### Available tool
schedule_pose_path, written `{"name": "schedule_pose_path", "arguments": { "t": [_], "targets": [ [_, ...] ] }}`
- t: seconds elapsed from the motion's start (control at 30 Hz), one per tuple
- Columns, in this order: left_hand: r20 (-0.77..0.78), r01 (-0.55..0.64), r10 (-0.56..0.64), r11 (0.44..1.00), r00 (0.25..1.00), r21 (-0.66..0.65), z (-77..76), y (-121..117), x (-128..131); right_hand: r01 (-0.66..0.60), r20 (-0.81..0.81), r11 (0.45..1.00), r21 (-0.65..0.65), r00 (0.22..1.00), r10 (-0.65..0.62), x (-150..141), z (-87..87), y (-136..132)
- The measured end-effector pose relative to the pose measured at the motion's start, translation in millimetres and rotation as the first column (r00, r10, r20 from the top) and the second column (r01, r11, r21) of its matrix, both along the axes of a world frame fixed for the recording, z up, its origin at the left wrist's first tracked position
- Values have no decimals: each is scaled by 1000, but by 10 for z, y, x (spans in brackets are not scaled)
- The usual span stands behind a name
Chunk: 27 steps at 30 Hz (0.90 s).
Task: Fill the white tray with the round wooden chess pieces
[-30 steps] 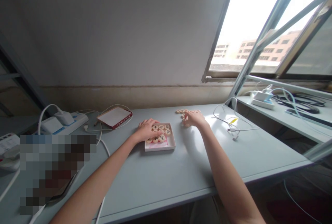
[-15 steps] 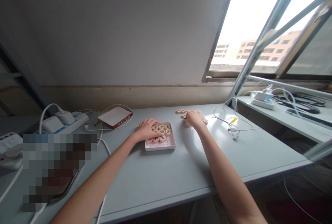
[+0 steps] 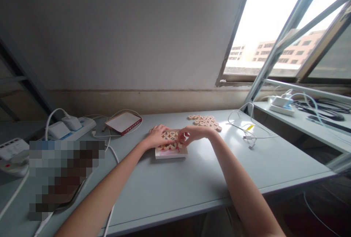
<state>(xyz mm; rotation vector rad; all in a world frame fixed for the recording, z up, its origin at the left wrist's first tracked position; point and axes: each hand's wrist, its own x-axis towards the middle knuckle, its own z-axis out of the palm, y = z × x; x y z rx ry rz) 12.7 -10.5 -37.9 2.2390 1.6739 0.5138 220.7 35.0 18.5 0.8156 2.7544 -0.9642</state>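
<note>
A small white box (image 3: 171,154) lies on the grey desk (image 3: 178,185) and holds several round wooden chess pieces with dark characters. My left hand (image 3: 155,137) rests on the box's left edge, its fingers curled against the pieces. Over the box's right side, my right hand (image 3: 192,135) pinches something small that I cannot make out clearly. A loose heap of wooden pieces (image 3: 205,121) lies on the desk behind and to the right of the box.
A red-edged box lid (image 3: 123,122) lies at the back left. Power strips (image 3: 70,127) and white cables (image 3: 244,131) cross the desk. A second desk (image 3: 301,120) with chargers stands at the right under an open window. A blurred patch covers the left foreground.
My right hand has left the heap of loose pieces and moved left and nearer, over the box. My left hand has stayed on the box.
</note>
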Motion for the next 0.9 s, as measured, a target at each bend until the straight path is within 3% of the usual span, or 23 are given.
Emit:
{"name": "schedule_pose_path", "arguments": {
  "t": [0.27,0.4,0.63,0.9],
  "targets": [
    [5,12,-12,1000,1000,18,-54,38,-26,8,58,995,97,998,-14,-104,-88,-11],
    [4,7,-7,1000,1000,13,-45,34,-21,-19,62,997,75,998,14,-121,-91,-11],
    [1,9,-9,1000,1000,10,-29,20,-11,50,48,996,72,997,-54,-113,-81,-12],
    [-6,13,-13,1000,1000,-1,-30,22,-17,75,97,966,247,990,-102,-172,-68,-89]
  ]
}}
